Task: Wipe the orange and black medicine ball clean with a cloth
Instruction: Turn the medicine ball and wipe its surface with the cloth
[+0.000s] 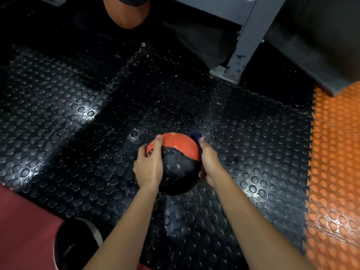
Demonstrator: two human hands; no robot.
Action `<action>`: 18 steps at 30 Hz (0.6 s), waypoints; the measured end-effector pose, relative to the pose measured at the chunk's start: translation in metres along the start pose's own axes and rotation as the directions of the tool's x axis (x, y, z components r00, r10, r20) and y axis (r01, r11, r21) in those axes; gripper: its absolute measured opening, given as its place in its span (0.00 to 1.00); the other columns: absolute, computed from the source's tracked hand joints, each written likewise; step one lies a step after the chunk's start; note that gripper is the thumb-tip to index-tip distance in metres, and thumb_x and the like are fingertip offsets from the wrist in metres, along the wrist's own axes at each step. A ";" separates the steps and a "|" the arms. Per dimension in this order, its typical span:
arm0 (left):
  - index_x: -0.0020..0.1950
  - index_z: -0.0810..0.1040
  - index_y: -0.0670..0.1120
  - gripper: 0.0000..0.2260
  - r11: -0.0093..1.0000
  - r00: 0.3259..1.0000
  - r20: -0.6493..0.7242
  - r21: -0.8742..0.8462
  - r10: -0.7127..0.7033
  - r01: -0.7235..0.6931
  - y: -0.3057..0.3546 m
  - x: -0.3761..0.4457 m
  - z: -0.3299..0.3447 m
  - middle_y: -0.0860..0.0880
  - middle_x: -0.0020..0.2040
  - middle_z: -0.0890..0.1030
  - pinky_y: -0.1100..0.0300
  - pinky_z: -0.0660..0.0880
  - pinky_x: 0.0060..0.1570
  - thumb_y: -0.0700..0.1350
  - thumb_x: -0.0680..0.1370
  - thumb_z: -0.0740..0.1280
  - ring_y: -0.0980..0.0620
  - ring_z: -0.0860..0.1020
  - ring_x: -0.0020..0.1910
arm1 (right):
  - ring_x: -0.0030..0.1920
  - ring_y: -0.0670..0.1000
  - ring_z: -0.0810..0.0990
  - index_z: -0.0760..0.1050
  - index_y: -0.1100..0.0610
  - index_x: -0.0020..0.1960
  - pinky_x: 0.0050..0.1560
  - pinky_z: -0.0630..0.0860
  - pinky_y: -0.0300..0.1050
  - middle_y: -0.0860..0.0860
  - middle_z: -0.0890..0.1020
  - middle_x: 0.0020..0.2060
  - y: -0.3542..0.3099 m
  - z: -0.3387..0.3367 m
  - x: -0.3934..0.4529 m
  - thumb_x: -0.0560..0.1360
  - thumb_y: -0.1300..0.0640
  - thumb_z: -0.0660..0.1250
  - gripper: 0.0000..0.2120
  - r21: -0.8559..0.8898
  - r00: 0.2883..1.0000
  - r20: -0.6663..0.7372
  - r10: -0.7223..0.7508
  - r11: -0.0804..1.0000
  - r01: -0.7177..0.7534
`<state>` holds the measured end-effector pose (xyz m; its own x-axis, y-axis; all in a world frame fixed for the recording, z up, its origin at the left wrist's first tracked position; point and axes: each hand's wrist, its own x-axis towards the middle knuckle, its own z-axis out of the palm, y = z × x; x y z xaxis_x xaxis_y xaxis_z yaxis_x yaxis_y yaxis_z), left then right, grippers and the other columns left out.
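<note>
Ball [176, 164], orange over black, sits on the studded black floor mat [58, 114]. My left hand [149, 164] lies spread over its left side, fingers extended. My right hand [209, 164] presses a dark blue cloth [196, 137] against its right side, fingers hidden.

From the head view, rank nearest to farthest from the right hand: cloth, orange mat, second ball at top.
1. Cloth, under the right hand, against the medicine ball.
2. Orange mat, rightward.
3. Second ball, top, leftward.
</note>
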<state>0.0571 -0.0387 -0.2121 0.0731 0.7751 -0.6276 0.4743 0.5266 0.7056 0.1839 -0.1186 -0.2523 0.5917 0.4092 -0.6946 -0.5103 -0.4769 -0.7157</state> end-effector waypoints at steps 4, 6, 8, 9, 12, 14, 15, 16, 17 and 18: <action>0.80 0.68 0.53 0.41 0.996 0.998 -0.008 0.060 -0.065 0.065 0.013 -0.003 0.004 0.41 0.72 0.74 0.39 0.71 0.70 0.76 0.74 0.62 0.36 0.73 0.70 | 0.56 0.60 0.83 0.78 0.45 0.66 0.57 0.82 0.55 0.56 0.84 0.58 0.014 -0.004 -0.005 0.79 0.31 0.57 0.26 0.126 0.997 -0.043 0.058 0.991 -0.052; 0.79 0.69 0.53 0.37 0.993 1.000 0.003 0.114 0.026 -0.026 0.016 -0.011 0.006 0.43 0.68 0.77 0.43 0.71 0.68 0.73 0.76 0.63 0.38 0.74 0.68 | 0.59 0.57 0.82 0.77 0.40 0.66 0.63 0.79 0.61 0.52 0.82 0.61 0.020 -0.002 -0.011 0.80 0.32 0.57 0.21 0.219 0.991 -0.134 0.008 0.975 0.022; 0.77 0.71 0.56 0.35 0.971 0.987 0.043 0.178 0.157 -0.162 0.023 -0.014 0.004 0.47 0.64 0.77 0.45 0.70 0.67 0.73 0.76 0.63 0.41 0.74 0.68 | 0.61 0.56 0.80 0.75 0.38 0.66 0.65 0.77 0.62 0.50 0.80 0.63 0.027 -0.005 -0.017 0.82 0.33 0.54 0.19 0.276 0.984 -0.174 -0.044 0.957 0.092; 0.76 0.72 0.57 0.35 0.948 0.973 0.079 0.223 0.216 -0.229 0.026 -0.012 0.001 0.48 0.64 0.78 0.46 0.70 0.67 0.74 0.74 0.64 0.42 0.74 0.68 | 0.62 0.56 0.80 0.74 0.38 0.67 0.66 0.76 0.61 0.50 0.80 0.64 0.029 -0.006 -0.020 0.82 0.34 0.53 0.20 0.299 0.983 -0.175 -0.059 0.948 0.110; 0.68 0.81 0.59 0.28 0.899 0.925 0.205 0.240 0.321 -0.366 0.041 -0.003 -0.009 0.55 0.62 0.82 0.52 0.74 0.67 0.71 0.72 0.71 0.52 0.79 0.63 | 0.68 0.57 0.77 0.69 0.46 0.74 0.68 0.75 0.60 0.53 0.77 0.70 0.037 -0.009 -0.023 0.83 0.36 0.53 0.25 0.323 0.976 -0.209 -0.066 0.937 0.132; 0.54 0.88 0.57 0.13 0.906 0.910 0.210 0.158 0.358 -0.392 0.046 0.007 -0.014 0.61 0.53 0.86 0.58 0.75 0.65 0.62 0.75 0.74 0.59 0.81 0.58 | 0.70 0.54 0.75 0.70 0.46 0.74 0.65 0.74 0.53 0.50 0.76 0.71 0.036 -0.010 -0.026 0.82 0.35 0.54 0.26 0.292 0.958 -0.281 -0.065 0.945 0.150; 0.51 0.88 0.58 0.09 0.904 0.909 0.179 0.142 0.376 -0.402 0.045 0.011 -0.013 0.61 0.53 0.86 0.58 0.75 0.66 0.60 0.77 0.74 0.59 0.81 0.59 | 0.68 0.50 0.76 0.75 0.41 0.68 0.65 0.73 0.50 0.47 0.79 0.67 0.032 -0.010 -0.028 0.82 0.36 0.54 0.20 0.246 0.939 -0.319 -0.127 0.946 0.212; 0.55 0.87 0.58 0.11 0.902 0.915 0.147 0.169 0.375 -0.397 0.040 0.016 -0.009 0.59 0.57 0.85 0.56 0.75 0.67 0.61 0.78 0.71 0.56 0.80 0.62 | 0.63 0.46 0.77 0.77 0.35 0.60 0.64 0.72 0.47 0.41 0.81 0.61 0.025 -0.008 -0.031 0.84 0.38 0.54 0.14 0.193 0.921 -0.334 -0.203 0.941 0.277; 0.62 0.85 0.58 0.16 0.904 0.924 0.126 0.198 0.361 -0.380 0.033 0.020 -0.004 0.55 0.63 0.83 0.51 0.74 0.68 0.64 0.79 0.68 0.51 0.78 0.66 | 0.59 0.42 0.77 0.77 0.31 0.52 0.62 0.70 0.45 0.37 0.79 0.56 0.018 -0.005 -0.031 0.85 0.40 0.54 0.13 0.130 0.907 -0.325 -0.269 0.937 0.325; 0.67 0.81 0.58 0.22 0.917 0.939 0.112 0.207 0.324 -0.341 0.026 0.022 0.001 0.51 0.67 0.80 0.47 0.73 0.69 0.67 0.79 0.65 0.47 0.77 0.68 | 0.59 0.42 0.75 0.75 0.28 0.48 0.63 0.68 0.45 0.34 0.77 0.55 0.011 -0.001 -0.032 0.85 0.41 0.55 0.13 0.072 0.900 -0.304 -0.311 0.935 0.347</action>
<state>0.0721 -0.0087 -0.2078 0.3207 0.8597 -0.3975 0.5912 0.1462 0.7931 0.1602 -0.1371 -0.2380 0.8814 0.2801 -0.3804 -0.3165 -0.2476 -0.9157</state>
